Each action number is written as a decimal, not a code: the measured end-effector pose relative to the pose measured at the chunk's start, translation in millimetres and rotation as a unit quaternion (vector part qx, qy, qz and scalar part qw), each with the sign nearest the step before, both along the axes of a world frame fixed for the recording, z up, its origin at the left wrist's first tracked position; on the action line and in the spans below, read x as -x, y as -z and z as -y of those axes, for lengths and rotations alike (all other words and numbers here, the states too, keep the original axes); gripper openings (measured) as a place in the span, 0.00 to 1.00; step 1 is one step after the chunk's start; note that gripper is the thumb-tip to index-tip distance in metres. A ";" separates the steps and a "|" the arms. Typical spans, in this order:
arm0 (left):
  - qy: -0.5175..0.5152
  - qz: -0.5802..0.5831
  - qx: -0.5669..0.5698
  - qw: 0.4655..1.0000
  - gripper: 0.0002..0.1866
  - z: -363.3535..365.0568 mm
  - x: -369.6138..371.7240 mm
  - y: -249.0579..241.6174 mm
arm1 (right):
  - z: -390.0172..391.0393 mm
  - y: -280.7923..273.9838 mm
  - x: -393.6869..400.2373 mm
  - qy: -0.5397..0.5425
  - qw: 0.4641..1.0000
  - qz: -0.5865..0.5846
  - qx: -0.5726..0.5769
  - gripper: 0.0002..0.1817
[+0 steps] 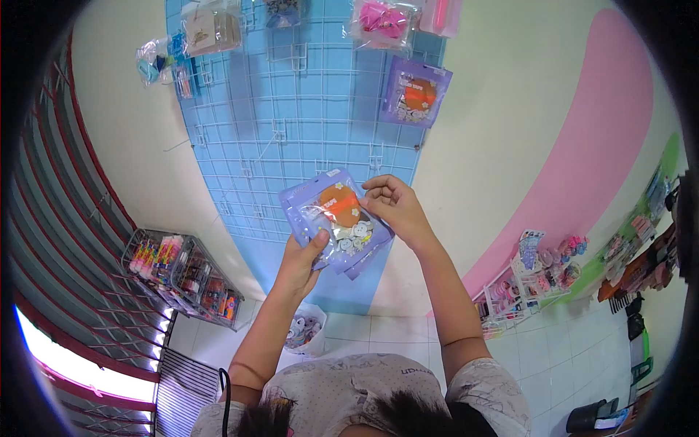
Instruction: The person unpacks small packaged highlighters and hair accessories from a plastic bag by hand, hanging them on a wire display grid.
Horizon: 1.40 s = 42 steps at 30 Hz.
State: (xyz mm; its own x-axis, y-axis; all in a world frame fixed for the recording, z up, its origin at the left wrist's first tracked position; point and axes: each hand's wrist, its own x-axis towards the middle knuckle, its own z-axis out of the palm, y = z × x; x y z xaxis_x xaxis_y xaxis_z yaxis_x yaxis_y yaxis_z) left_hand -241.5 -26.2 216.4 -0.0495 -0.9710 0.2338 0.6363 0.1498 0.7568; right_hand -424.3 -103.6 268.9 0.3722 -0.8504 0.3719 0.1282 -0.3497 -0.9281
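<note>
A small stack of purple plastic pouches [309, 197], the front one with an orange round print and a clear window showing small white pieces, is held before my chest. My left hand [302, 262] grips the stack at its lower left, thumb pressed on the front. At the upper right edge, my right hand [397, 211] is closed with curled fingers, its thumb against the front pouch. What lies behind its fingertips is hidden. A matching purple pouch [417, 95] hangs on the white wire grid [291, 138] beyond my hands.
Packets, including a pink one [384, 22] and a beige one [211, 29], hang along the grid's top. A wire rack of goods [182, 277] stands left, a white bin [307, 331] below, and a white display rack [520, 291] right. A folding metal gate [87, 218] lines the left.
</note>
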 end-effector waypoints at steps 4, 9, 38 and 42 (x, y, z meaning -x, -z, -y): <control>-0.045 -0.027 -0.003 0.999 0.31 -3.0 7.4 -4.9 | -6.3 10.6 -20.8 0.035 0.999 0.013 0.012 0.19; -0.094 -0.057 -0.021 0.994 0.28 -6.2 14.7 -3.2 | -16.4 21.6 -33.5 0.050 0.997 0.052 0.007 0.23; -0.066 -0.055 -0.068 0.994 0.20 -4.1 18.9 -1.2 | 60.6 -83.6 40.9 0.379 0.894 0.135 0.197 0.28; -0.058 -0.061 -0.066 0.994 0.20 -5.3 20.3 -3.0 | 78.9 -71.3 41.3 0.393 0.896 0.107 0.175 0.26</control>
